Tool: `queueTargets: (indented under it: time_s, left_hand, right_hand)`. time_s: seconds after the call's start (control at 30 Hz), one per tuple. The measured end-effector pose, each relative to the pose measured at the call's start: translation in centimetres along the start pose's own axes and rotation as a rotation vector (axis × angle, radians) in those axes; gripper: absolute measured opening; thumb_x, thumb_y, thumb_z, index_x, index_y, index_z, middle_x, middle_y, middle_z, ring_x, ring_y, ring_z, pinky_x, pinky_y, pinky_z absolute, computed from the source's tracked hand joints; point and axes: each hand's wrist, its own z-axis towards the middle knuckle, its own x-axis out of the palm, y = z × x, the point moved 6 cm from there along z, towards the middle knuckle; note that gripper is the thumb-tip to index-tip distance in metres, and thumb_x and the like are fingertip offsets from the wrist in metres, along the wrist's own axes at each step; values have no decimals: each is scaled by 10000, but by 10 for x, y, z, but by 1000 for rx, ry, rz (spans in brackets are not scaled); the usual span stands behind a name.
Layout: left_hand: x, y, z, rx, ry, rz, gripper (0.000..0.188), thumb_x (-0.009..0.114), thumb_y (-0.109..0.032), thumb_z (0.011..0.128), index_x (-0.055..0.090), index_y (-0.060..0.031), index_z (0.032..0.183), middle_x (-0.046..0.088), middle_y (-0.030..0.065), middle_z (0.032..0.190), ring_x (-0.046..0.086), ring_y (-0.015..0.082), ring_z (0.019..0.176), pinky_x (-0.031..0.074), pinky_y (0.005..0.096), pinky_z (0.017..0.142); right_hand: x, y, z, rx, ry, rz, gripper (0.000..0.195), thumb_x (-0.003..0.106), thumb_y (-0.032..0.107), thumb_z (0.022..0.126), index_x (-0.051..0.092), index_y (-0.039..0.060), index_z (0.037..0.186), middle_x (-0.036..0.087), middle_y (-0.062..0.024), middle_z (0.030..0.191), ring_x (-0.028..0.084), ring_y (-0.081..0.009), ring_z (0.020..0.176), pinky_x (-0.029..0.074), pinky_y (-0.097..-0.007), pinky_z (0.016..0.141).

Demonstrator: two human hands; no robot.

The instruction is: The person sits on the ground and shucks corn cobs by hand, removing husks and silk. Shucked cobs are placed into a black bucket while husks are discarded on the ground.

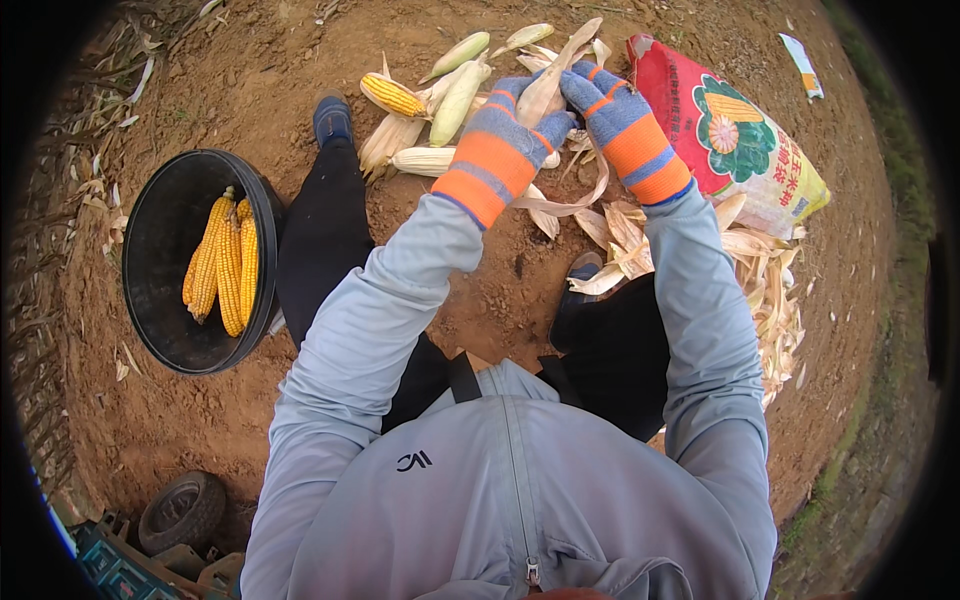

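My left hand, in a blue and orange knit glove, grips an ear of corn in dry husk. My right hand, gloved alike, has its fingers on the husk at the ear's upper right side. A strip of husk hangs in a curve below the hands. Just left of them lies a pile of ears in pale green and tan husks. One partly husked ear there shows yellow kernels. The kernels of the held ear are hidden.
A black bucket at the left holds several bare yellow corn cobs. A red and white printed sack lies at the right, with loose husks heaped below it. A wheel shows at lower left, and a white packet at upper right.
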Motion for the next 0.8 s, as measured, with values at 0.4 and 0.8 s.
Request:
queueTargets:
  time_s: [0.4,0.8]
  left_hand:
    - [2,9,2,22,18,-42,477,681,-245,711,481,-11,1076,586,151,967,572,235,893,450,311,762]
    - [6,18,3,-41,29,-44,506,670,-287,717,472,-15,1096,583,168,986,567,269,918,445,326,774]
  right_hand:
    - [-3,18,-1,-226,-48,-190,239,420,206,841,560,43,946,565,-119,863,547,-261,805,432,-315,698]
    - [4,-2,-2,-35,0,-55,293,419,274,853,560,53,983,583,-117,868,559,-231,807,432,-303,709]
